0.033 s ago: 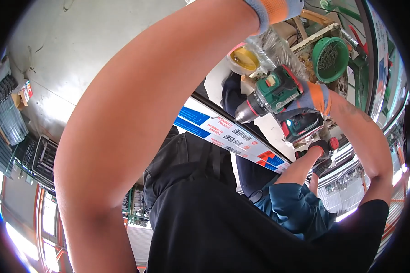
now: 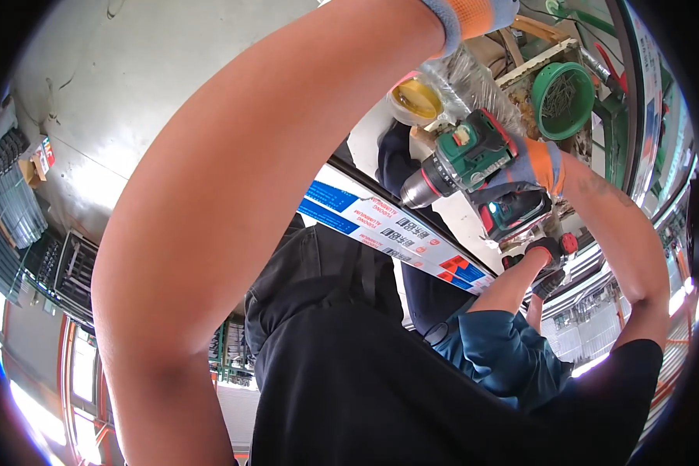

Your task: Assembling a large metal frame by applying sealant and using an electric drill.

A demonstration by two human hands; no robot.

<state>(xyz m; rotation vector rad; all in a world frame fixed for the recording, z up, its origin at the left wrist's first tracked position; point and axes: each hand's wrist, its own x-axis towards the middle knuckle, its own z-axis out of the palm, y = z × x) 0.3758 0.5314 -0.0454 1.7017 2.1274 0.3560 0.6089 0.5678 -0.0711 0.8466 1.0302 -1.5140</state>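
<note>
A green and black cordless drill [image 2: 474,151] with red trim is gripped in my right hand [image 2: 524,167], which wears a grey glove with an orange cuff. Its silver chuck points left, close to the dark edge of a long aluminium profile [image 2: 388,225] covered in printed white, blue and red film. A small light glows near the battery. At the top edge my left hand [image 2: 478,17], gloved in grey-blue and orange, is cut off by the frame, so its fingers stay hidden. My left arm spans the picture above the profile.
Right of the drill, a green bowl [image 2: 565,101] holds many screws. A roll of yellowish tape [image 2: 416,101] and clear plastic wrap [image 2: 474,85] lie beyond it. A co-worker in a teal shirt [image 2: 505,353] works close on my right with gloved hands. Stacked profiles [image 2: 15,202] stand far left.
</note>
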